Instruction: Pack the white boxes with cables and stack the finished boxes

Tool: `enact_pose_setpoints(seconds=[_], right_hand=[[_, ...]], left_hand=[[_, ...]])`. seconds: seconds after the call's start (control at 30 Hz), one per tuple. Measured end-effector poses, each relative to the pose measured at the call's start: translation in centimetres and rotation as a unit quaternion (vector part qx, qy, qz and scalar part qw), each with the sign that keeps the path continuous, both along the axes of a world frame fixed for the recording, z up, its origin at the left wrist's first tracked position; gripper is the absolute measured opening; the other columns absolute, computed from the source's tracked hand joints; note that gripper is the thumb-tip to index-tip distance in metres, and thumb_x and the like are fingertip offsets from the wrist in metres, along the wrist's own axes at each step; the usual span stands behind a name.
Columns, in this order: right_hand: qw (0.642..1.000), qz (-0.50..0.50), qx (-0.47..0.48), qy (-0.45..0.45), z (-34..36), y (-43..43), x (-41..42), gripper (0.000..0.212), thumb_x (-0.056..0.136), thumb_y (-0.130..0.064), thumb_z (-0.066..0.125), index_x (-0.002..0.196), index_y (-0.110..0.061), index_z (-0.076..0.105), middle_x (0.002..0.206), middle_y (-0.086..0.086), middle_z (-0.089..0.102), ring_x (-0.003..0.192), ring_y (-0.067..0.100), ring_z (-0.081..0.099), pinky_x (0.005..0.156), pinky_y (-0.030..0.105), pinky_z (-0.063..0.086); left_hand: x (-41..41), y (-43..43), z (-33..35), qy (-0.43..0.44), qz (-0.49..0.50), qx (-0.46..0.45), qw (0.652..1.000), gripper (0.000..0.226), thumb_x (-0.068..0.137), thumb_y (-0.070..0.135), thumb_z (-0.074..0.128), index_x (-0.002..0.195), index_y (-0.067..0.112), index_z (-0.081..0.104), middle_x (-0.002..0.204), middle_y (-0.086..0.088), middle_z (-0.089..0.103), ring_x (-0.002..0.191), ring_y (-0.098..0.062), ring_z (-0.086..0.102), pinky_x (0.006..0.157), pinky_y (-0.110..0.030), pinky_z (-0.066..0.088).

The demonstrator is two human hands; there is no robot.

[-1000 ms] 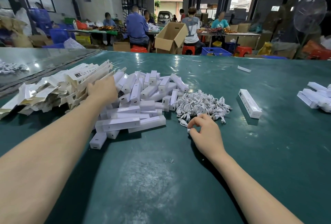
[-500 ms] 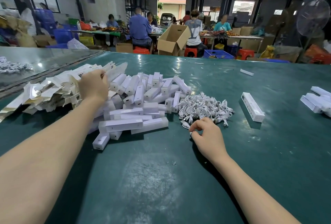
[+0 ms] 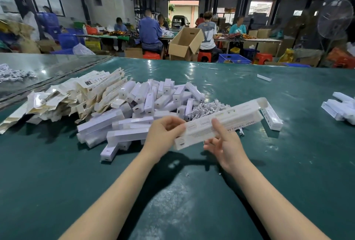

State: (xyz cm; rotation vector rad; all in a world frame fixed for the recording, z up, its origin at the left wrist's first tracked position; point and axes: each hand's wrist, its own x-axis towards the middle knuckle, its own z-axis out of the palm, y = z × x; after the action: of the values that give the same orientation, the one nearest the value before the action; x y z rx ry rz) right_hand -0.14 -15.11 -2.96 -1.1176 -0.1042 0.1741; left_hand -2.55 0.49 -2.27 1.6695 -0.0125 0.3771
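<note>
In the head view, both forearms are reaching up from the bottom edge toward the middle of the frame. There the left hand (image 3: 164, 134) is curling its fingers round the lower-left end of a long white box (image 3: 228, 119), and the right hand (image 3: 225, 144) is pinching it further along, thumb on top and fingers spread beneath. The box is slanting above the green table (image 3: 192, 197). Just behind it, the pile of white boxes (image 3: 142, 105) and the white cables (image 3: 208, 107) are lying centre-left.
</note>
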Motion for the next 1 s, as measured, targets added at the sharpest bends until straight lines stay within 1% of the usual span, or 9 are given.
enact_pose_setpoints(seconds=[0.17,0.3,0.4,0.53,0.63,0.73,0.83,0.9,1.0], right_hand=[[0.999,-0.023,-0.040,0.010,-0.3,-0.4,0.0,0.009,0.090,-0.006,0.054,0.081,-0.006,0.058,0.048,0.001,0.058,0.032,0.007,0.040,0.034,0.017,0.037],[1.000,0.025,-0.015,0.008,-0.3,-0.1,-0.3,0.014,0.089,0.001,0.051,0.094,-0.010,0.057,0.053,0.006,0.061,0.032,0.008,0.040,0.033,0.017,0.038],[0.998,0.064,0.015,0.006,0.0,-0.3,-0.4,0.017,0.086,0.001,0.052,0.096,-0.012,0.055,0.058,0.005,0.063,0.035,0.009,0.047,0.037,0.019,0.044],[0.997,0.064,-0.032,-0.012,-0.1,-0.6,-0.3,0.007,0.084,-0.005,0.055,0.088,-0.010,0.055,0.058,0.003,0.065,0.034,0.007,0.044,0.034,0.018,0.040],[0.997,0.034,-0.065,-0.022,-0.2,-0.7,-0.3,0.005,0.086,-0.004,0.055,0.085,-0.009,0.055,0.059,0.003,0.066,0.034,0.007,0.042,0.033,0.016,0.035],[0.999,-0.002,-0.031,-0.016,-0.1,-1.0,0.0,0.003,0.088,-0.003,0.054,0.087,-0.006,0.054,0.055,0.002,0.064,0.035,0.007,0.046,0.034,0.016,0.037],[0.999,-0.021,0.021,0.031,0.0,-1.5,0.2,0.012,0.087,0.000,0.049,0.083,-0.011,0.050,0.047,-0.001,0.059,0.034,0.007,0.048,0.035,0.014,0.038],[0.997,0.002,0.048,0.059,0.0,-1.7,0.3,0.020,0.086,0.004,0.045,0.079,-0.013,0.053,0.047,-0.001,0.058,0.034,0.007,0.048,0.036,0.013,0.038],[0.996,0.055,0.044,0.051,0.0,-1.7,0.1,0.028,0.079,0.008,0.047,0.087,-0.013,0.062,0.055,0.001,0.061,0.038,0.007,0.048,0.038,0.015,0.040]], left_hand=[[-0.9,-0.5,-0.8,0.025,-0.064,0.195,0.978,0.020,0.079,0.029,0.070,0.090,0.042,0.060,0.086,0.012,0.063,0.071,-0.004,0.058,0.066,-0.014,0.044],[-1.2,-0.9,-1.1,-0.011,-0.038,0.390,0.920,0.044,0.071,0.047,0.071,0.111,0.036,0.055,0.092,0.013,0.063,0.083,-0.005,0.055,0.071,-0.020,0.038],[-1.4,-0.7,-1.0,-0.034,-0.072,0.326,0.942,0.027,0.079,0.033,0.069,0.105,0.033,0.061,0.082,0.018,0.064,0.072,-0.001,0.059,0.064,-0.013,0.041],[-1.7,-0.6,-1.1,0.034,-0.132,0.173,0.976,0.011,0.086,0.017,0.062,0.095,0.022,0.065,0.066,0.013,0.061,0.042,-0.002,0.053,0.040,-0.016,0.042],[-1.5,-0.7,-1.2,0.061,-0.153,0.120,0.979,0.011,0.087,0.014,0.060,0.096,0.020,0.064,0.071,0.010,0.064,0.049,-0.003,0.054,0.041,-0.017,0.044],[-1.1,-0.5,-1.1,0.081,-0.118,-0.036,0.989,0.012,0.087,0.008,0.059,0.090,0.019,0.061,0.087,0.000,0.066,0.064,-0.006,0.061,0.048,-0.019,0.048],[-1.0,0.3,-0.7,0.077,-0.107,-0.170,0.977,0.014,0.084,0.000,0.058,0.079,0.013,0.061,0.081,0.000,0.070,0.070,-0.010,0.063,0.054,-0.021,0.052],[-0.9,0.6,-0.8,0.067,-0.102,-0.126,0.985,0.023,0.082,-0.005,0.059,0.071,0.016,0.064,0.074,0.004,0.070,0.068,-0.009,0.060,0.060,-0.022,0.051],[-1.3,0.1,-1.1,0.037,-0.072,0.061,0.995,0.023,0.076,0.010,0.072,0.065,0.029,0.064,0.071,0.012,0.064,0.068,-0.003,0.055,0.071,-0.019,0.041]])
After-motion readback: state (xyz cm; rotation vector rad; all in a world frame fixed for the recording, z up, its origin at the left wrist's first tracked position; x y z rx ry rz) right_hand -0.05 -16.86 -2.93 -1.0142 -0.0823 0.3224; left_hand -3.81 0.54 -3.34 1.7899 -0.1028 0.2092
